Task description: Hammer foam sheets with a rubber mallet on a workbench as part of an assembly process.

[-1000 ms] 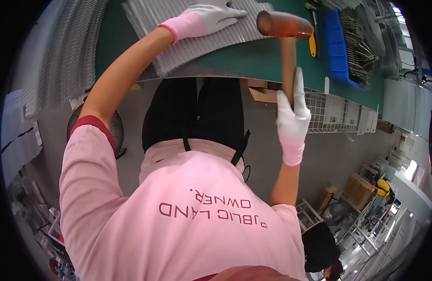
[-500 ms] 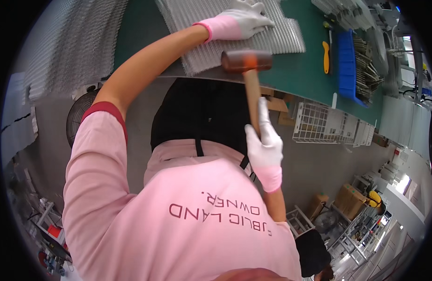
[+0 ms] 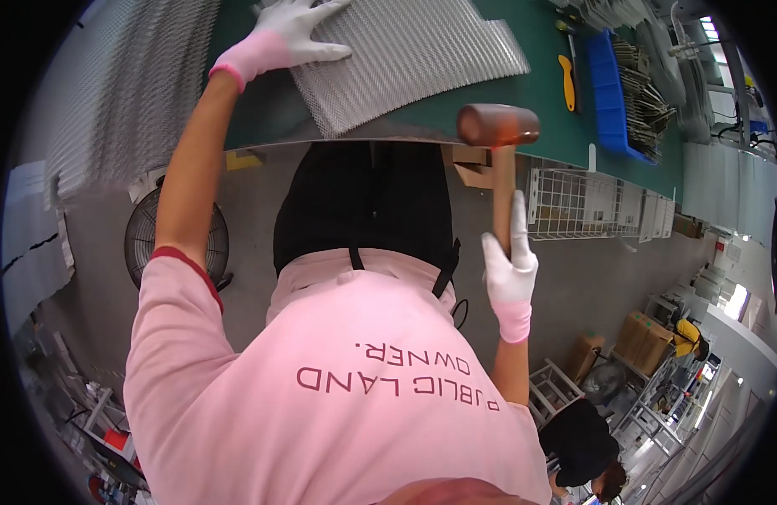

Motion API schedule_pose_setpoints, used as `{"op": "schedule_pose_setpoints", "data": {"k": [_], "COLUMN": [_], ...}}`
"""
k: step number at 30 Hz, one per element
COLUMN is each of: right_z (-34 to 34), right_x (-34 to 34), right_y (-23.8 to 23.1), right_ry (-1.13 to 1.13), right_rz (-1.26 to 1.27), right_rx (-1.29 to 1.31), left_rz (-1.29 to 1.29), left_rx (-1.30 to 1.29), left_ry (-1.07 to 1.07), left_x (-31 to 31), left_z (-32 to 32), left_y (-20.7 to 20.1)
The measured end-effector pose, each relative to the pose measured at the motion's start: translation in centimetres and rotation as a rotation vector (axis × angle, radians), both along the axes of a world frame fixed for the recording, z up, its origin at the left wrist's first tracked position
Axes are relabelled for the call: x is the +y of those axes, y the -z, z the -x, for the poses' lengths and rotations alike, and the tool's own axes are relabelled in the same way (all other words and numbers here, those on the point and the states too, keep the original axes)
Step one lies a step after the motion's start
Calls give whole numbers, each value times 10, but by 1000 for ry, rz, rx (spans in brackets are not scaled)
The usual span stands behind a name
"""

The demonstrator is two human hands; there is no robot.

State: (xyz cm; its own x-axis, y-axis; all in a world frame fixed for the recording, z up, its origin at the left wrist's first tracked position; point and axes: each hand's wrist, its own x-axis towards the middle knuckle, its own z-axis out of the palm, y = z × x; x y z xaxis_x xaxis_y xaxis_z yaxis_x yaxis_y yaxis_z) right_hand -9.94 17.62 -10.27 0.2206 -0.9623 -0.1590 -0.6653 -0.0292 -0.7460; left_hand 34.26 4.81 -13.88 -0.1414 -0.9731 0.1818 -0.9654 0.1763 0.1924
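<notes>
My right hand (image 3: 510, 268), in a white glove with a pink cuff, is closed around the wooden handle of a mallet (image 3: 500, 126). The mallet's brown cylindrical head hangs just off the table's front edge, apart from the mesh. My left hand (image 3: 292, 34), gloved the same way, has its fingers spread at the left side of a silvery corrugated mesh sheet (image 3: 405, 63). Whether its fingertips touch the sheet I cannot tell. The sheet lies aslant on the green table (image 3: 544, 114), one corner at the front edge.
Tall stacks of similar mesh (image 3: 144, 76) stand at the left. At the right are a yellow-handled tool (image 3: 567, 82) and a blue bin (image 3: 605, 101) of thin metal parts. Below are a floor fan (image 3: 176, 240) and a white wire basket (image 3: 565, 202). A person in black (image 3: 578, 438) is behind, lower right.
My left hand has moved left across the mesh from its middle to its left side, fingers spreading. My right hand has carried the mallet to the right, away from the sheet.
</notes>
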Motion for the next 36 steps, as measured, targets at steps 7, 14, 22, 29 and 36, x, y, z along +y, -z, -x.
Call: {"op": "schedule_pose_setpoints", "data": {"k": [7, 14, 22, 29, 36], "right_z": [7, 14, 37, 26, 15], "right_x": [-25, -64, -51, -79, -86], "right_y": [-11, -16, -6, 0, -1], "right_ry": [313, 216, 94, -15, 86], "right_rz": [-113, -5, 154, 326, 330], "right_rx": [-197, -331, -132, 51, -136], "left_rz": [-236, -337, -283, -90, -191], "left_rx": [-325, -325, -232, -134, -57], "left_ry": [-178, 243, 379, 89, 297], "left_x": [32, -10, 42, -17, -78], "left_z": [87, 127, 102, 186, 160], "left_y": [-15, -47, -23, -10, -5]}}
